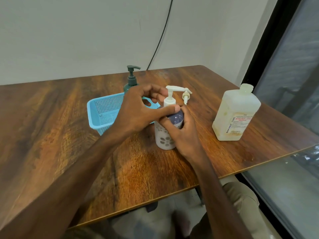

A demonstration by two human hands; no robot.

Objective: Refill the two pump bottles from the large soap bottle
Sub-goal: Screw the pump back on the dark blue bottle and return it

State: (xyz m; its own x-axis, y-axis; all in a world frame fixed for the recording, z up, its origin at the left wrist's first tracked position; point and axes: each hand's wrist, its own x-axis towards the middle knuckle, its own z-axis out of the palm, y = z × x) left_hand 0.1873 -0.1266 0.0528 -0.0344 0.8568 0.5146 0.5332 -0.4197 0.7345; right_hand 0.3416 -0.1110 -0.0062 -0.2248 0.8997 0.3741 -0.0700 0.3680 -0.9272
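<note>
A white and purple pump bottle [164, 138] stands upright at the middle of the table. My right hand [183, 133] grips its body from the right side. My left hand [139, 109] curls around its white pump collar [170, 101], thumb lying across the purple shoulder. A dark green pump bottle [131, 81] stands further back, behind the basket. The large translucent soap bottle [235, 114] stands at the right with its neck uncapped. A loose cream pump head [186, 95] lies just behind the white bottle.
A light blue perforated basket [103, 111] sits left of the white bottle, partly under my left hand. The wooden table's right edge [276, 150] runs beside a window. A black cable hangs down the wall behind.
</note>
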